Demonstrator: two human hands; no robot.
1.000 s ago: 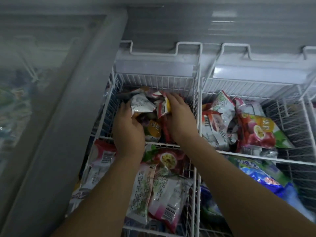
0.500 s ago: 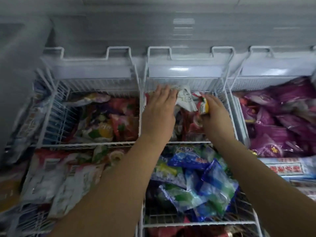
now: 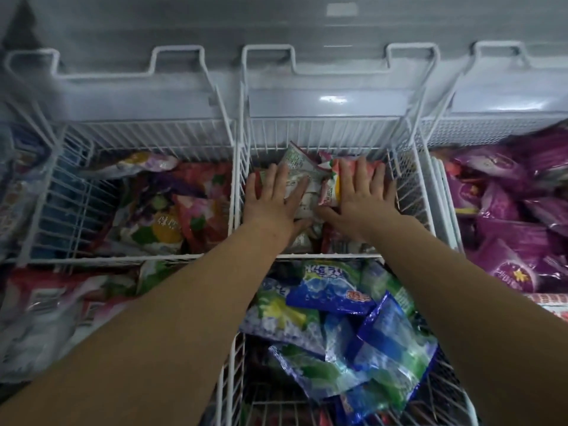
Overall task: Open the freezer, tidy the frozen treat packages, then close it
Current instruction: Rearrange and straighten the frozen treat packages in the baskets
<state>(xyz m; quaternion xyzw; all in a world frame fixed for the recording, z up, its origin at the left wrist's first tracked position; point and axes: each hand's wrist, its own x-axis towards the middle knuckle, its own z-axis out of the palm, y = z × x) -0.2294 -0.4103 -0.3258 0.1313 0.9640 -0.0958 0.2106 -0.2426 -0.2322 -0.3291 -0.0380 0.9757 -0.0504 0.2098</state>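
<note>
Beneath left hand, right hand, treat packages

We see only a frosted grey wall on the far side, with pale light glinting off it.

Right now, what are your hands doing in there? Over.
Both flat, grips open: left hand and right hand pressing down on the treat packages. Packages in the middle back basket. Nothing blocking the hands.
</note>
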